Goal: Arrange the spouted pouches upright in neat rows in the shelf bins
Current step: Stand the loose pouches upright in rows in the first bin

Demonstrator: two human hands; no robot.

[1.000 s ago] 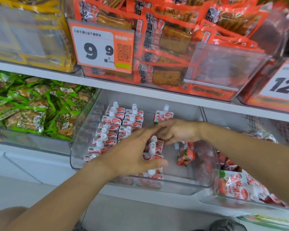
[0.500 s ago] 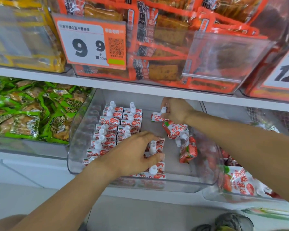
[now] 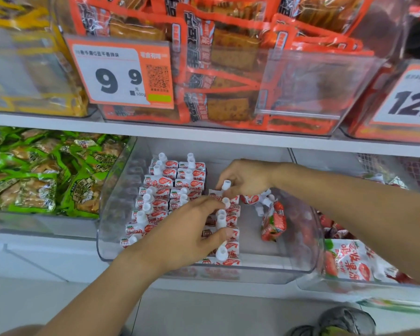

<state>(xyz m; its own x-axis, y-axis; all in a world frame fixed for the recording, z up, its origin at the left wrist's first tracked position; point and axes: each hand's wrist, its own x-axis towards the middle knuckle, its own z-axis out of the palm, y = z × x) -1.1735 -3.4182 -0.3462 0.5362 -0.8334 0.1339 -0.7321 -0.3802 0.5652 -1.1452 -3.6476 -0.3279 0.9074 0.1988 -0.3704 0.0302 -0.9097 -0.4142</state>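
1. The right hand point(image 3: 245, 177) has come forward from the back of the clear bin point(image 3: 310, 241) in the last half second, bringing a pouch point(image 3: 224, 191) with it — its fingers now pinch that pouch by the white cap and set it at the rear end of the third row point(image 3: 224, 229).
2. The left hand point(image 3: 187, 229) has hardly shifted: it lies over the third row, fingers loosely curled against the caps and thumb by the front pouches, steadying them rather than gripping any single one, as far as can be seen.
3. Two full rows point(image 3: 170, 190) stand upright along the left of the bin; the third, in the middle, runs toward the front wall.
4. Loose pouches point(image 3: 269, 214) lie tumbled on the right side of the bin, tilted and not in line.
5. My reading — the third row has just gained one pouch, so the job is a little past halfway for this bin, with the tumbled ones left to stand up.
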